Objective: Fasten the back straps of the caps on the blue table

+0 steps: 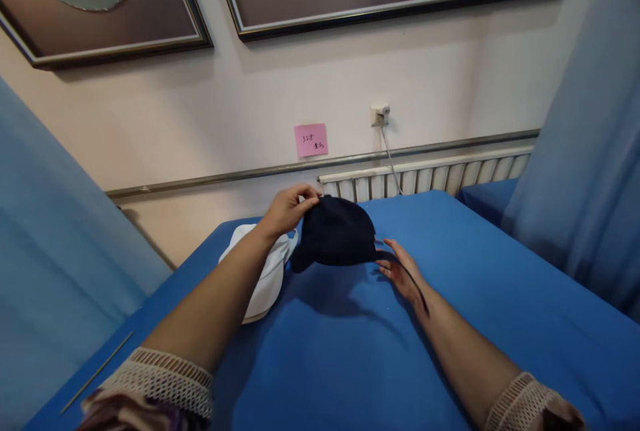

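A dark navy cap [340, 231] is held up above the blue bed cover, its brim toward the left. My left hand [293, 206] pinches the cap at its upper left edge. From the cap's right side a thin dark strap [400, 262] trails across my right hand [400, 271] to the wrist. The fingers of that hand are stretched out and apart beside the cap's right edge, with the strap lying against them. A white cap [267, 284] rests on the bed to the left, partly hidden behind my left forearm.
The blue-covered bed [320, 364] reaches the wall and a white radiator [415, 179]. Blue curtains [50, 238] hang at both sides. A thin stick [97, 372] lies at the bed's left edge. A pink note [311, 140] and a plugged socket [380, 115] are on the wall.
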`<state>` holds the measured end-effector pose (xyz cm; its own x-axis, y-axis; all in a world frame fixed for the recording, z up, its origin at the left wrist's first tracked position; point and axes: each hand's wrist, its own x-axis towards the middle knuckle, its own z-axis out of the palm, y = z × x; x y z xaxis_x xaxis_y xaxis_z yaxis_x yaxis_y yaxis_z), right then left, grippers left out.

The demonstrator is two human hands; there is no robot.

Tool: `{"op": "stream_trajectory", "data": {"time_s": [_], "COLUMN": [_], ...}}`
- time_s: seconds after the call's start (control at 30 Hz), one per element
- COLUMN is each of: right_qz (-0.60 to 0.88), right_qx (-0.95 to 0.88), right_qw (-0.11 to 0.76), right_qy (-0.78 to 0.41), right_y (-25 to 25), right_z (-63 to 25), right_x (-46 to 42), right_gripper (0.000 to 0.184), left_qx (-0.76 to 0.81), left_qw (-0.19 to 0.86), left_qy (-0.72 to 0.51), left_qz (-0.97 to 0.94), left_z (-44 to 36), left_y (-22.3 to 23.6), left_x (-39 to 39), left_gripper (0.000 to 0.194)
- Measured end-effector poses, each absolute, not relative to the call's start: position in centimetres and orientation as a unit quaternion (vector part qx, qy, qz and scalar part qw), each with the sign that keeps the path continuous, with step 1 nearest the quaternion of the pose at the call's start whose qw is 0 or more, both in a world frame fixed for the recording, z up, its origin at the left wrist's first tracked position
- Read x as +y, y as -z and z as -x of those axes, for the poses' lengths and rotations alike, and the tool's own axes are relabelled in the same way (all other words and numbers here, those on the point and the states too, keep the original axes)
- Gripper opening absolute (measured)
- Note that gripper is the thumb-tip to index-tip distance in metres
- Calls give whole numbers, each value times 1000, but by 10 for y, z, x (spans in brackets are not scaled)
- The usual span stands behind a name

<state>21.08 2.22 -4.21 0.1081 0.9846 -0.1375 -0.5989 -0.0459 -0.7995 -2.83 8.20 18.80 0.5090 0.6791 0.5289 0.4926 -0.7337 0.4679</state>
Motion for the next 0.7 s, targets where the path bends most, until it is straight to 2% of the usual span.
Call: {"op": "stream_trajectory", "data": {"time_s": [0.13, 0.2, 0.3, 0.43, 0.57, 0.7], "right_qz": [290, 290, 310, 350, 450, 517], "right_qx": [-233, -244, -260, -316, -339, -319], "right_qw": [617, 623, 674, 736, 679, 636], "right_qy": [-694, -684, -618, -486, -471, -476], "right_y": [32, 31, 33, 40, 53, 67], "right_z": [-220, -217, -210, -205, -200, -194], "right_x": [19, 19, 22, 28, 37, 46], "right_gripper": [51, 44, 41, 36, 38, 39], "left_qx": [321, 293, 261, 247, 272, 379], "left_qw": [60, 48, 12, -89, -146, -88], "left_qy": [-254, -224, -226, -240, -247, -314], "left_qz": [-910, -928, -938, -935, -918, -866], "left_z": [-4, -16, -25, -13, 16, 39], "left_y": [-160, -150, -140, -119, -81, -42], "left_x": [91, 91, 86, 85, 90, 79], "left_gripper": [6, 9, 16, 25, 25, 24]}}
